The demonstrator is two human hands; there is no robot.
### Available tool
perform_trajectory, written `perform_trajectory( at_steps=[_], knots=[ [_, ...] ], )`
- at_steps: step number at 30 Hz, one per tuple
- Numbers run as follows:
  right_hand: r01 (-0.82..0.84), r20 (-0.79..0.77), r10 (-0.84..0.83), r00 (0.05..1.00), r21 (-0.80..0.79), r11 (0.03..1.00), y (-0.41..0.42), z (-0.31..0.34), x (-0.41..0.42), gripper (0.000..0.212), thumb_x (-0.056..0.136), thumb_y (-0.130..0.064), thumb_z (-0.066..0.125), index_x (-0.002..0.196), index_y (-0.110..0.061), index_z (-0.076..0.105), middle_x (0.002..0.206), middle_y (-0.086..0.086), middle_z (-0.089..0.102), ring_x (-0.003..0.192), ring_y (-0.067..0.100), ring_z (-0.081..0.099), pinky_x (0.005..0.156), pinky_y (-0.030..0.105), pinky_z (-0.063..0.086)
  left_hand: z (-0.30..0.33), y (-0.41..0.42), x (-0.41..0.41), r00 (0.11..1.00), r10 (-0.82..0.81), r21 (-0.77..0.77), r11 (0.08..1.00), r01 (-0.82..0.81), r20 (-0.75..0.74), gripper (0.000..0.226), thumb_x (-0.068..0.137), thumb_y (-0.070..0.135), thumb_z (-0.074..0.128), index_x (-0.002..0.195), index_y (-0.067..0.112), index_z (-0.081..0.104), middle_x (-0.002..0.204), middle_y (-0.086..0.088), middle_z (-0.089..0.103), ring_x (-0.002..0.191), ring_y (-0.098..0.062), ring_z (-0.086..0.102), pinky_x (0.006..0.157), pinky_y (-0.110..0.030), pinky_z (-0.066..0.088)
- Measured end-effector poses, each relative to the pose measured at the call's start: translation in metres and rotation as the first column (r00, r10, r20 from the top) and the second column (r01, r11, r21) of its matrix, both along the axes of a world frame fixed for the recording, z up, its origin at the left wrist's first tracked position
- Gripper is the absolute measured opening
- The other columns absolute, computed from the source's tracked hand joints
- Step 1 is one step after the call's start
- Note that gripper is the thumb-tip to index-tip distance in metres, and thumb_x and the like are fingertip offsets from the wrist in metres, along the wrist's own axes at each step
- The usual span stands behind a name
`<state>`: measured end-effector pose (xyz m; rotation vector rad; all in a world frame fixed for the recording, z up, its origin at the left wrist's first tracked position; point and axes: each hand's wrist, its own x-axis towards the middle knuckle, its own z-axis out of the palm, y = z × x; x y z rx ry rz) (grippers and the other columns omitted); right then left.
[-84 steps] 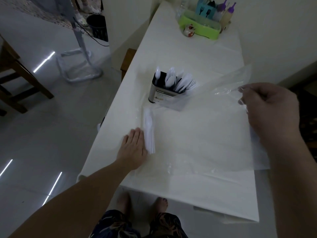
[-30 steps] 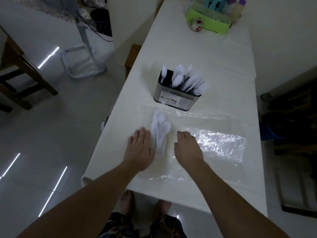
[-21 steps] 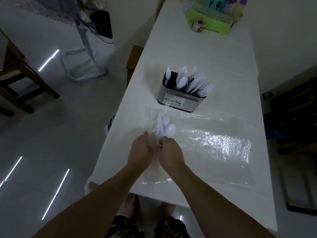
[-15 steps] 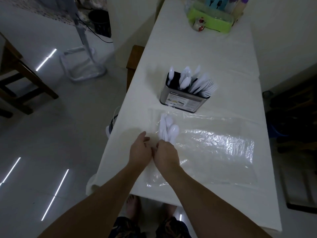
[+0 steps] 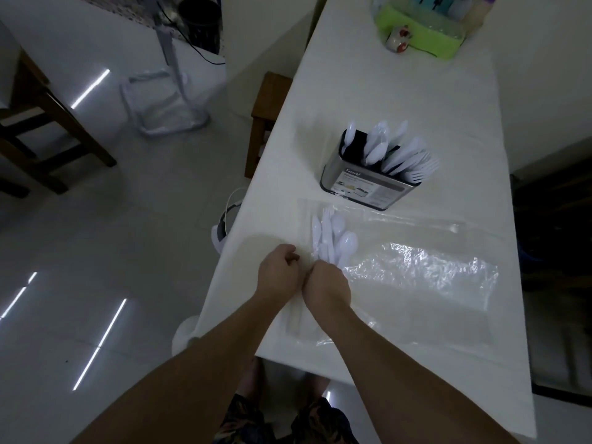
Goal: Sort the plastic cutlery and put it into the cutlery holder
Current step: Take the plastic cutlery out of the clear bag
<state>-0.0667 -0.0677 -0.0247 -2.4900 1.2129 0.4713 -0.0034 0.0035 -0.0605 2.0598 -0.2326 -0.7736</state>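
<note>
A small bundle of white plastic cutlery [image 5: 333,237], spoons and forks, lies at the left end of a clear plastic bag [image 5: 416,270] spread on the white table [image 5: 400,100]. My right hand [image 5: 326,283] is closed over the near ends of the handles. My left hand [image 5: 278,274] is curled into a fist right beside it, its fingers pinched at the bag's left edge. Just beyond the bag stands the metal cutlery holder [image 5: 362,184], with several white spoons, knives and forks upright in its compartments.
A green tray [image 5: 423,43] with bottles and a small red-and-white cup [image 5: 397,40] sits at the table's far end. A wooden stool [image 5: 266,110] stands by the left edge, with a wooden chair [image 5: 38,129] and a fan stand [image 5: 166,100] on the floor.
My right hand let go of the lifted bag, which now lies flat. Both hands came together at the near ends of the cutlery and closed from flat palms into fists.
</note>
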Motion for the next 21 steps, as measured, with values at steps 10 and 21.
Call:
perform_trajectory(
  at_steps=[10,21],
  knots=[
    [0.132,0.148,-0.149,0.978,0.120,0.984,-0.003,0.004,-0.013,0.017,0.098,-0.022,0.047,0.107,-0.013,0.058,0.106,0.005,0.066,0.097,0.024,0.063,0.074,0.029,0.045,0.000,-0.011,0.013,0.981,-0.193,0.134,0.972,0.194,-0.026,0.019,0.089,0.015,0.059,0.076,0.009,0.071,0.073,-0.007,0.068,0.070,-0.025,0.066,0.068,-0.029,0.051],
    [0.161,0.195,-0.171,0.966,0.066,0.985,0.002,0.007,-0.010,0.024,0.098,-0.027,0.043,0.103,-0.006,0.054,0.101,0.011,0.063,0.092,0.028,0.065,0.075,0.033,0.049,0.010,-0.012,0.020,0.976,-0.204,0.223,0.950,0.217,-0.081,0.025,0.082,0.018,0.060,0.061,0.006,0.067,0.052,-0.006,0.064,0.051,-0.021,0.067,0.057,-0.029,0.059]
  ],
)
